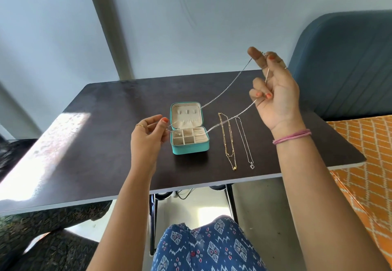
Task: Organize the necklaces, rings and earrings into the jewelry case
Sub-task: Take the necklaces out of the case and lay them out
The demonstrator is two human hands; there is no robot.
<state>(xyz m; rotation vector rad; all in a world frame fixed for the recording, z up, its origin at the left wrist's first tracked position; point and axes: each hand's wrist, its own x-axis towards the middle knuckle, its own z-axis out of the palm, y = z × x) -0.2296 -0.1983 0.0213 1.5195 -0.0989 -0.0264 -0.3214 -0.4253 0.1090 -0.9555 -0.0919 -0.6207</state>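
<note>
Left hand: left hand (pixel 148 135) hovers just beside the case's left wall, thumb and forefinger pinched on one end of the silver chain, other fingers loosely curled.
Right hand: right hand (pixel 275 92) is raised well above the table, up and to the right of the case, palm toward the camera; its fingers curl round the chain's other end, which loops over the forefinger and runs down through the curled lower fingers.
Held necklace: silver chain (pixel 224 95) hangs taut in two strands, both slanting from the high right hand down to the low left hand and crossing over the open case.
Case: teal jewelry case (pixel 189 128) stands open near the table's middle, lid tipped back, cream compartments facing up; whether anything lies inside is too small to tell.
Waiting pieces: gold necklace (pixel 228 141) and thin silver pendant necklace (pixel 245 141) lie stretched out side by side on the dark table (pixel 106 122), just right of the case, long axes running away from the person.
Key relation: chain's long axis lies diagonally over the case, and the left hand is the nearer one, almost at the lid's hooks.
Likely next: I judge the low end gets settled into the lid first, with the right hand feeding slack down.
Risk: fine strands may tangle or snag on the case rim.
</note>
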